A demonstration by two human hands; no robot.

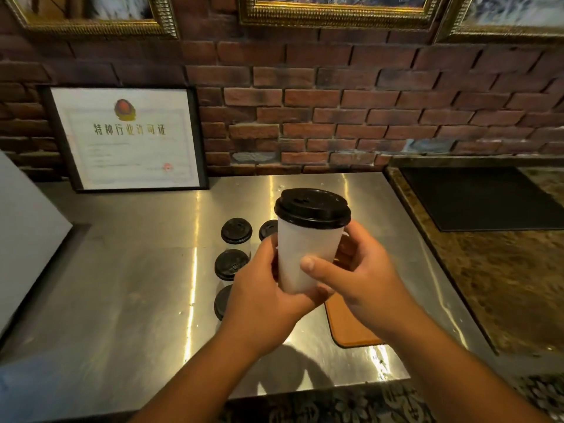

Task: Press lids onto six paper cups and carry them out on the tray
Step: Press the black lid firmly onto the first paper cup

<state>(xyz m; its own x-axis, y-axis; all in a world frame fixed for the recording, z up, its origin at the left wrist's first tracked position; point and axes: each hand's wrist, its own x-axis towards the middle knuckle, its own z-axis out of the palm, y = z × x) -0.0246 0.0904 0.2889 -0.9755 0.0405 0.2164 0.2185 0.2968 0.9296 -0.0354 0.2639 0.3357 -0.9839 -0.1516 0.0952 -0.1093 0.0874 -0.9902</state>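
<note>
A white paper cup (305, 248) with a black lid (312, 207) on top is held up above the steel counter (137, 285). My left hand (262, 291) grips its lower left side and my right hand (357, 273) wraps the right side, thumb across the front. Behind and to the left, several lidded cups stand on the counter: one (236, 231) at the back, one (231, 264) in the middle, one (222, 302) partly behind my left hand, and another (268, 229) half hidden by the held cup. An orange-brown tray (351, 329) lies under my right wrist, mostly hidden.
A framed certificate (128, 137) leans on the brick wall at the back left. A black mat (476, 196) lies on a stone counter (503, 285) to the right. A grey slanted surface (24, 227) rises at the far left. The steel counter's front edge runs near the bottom.
</note>
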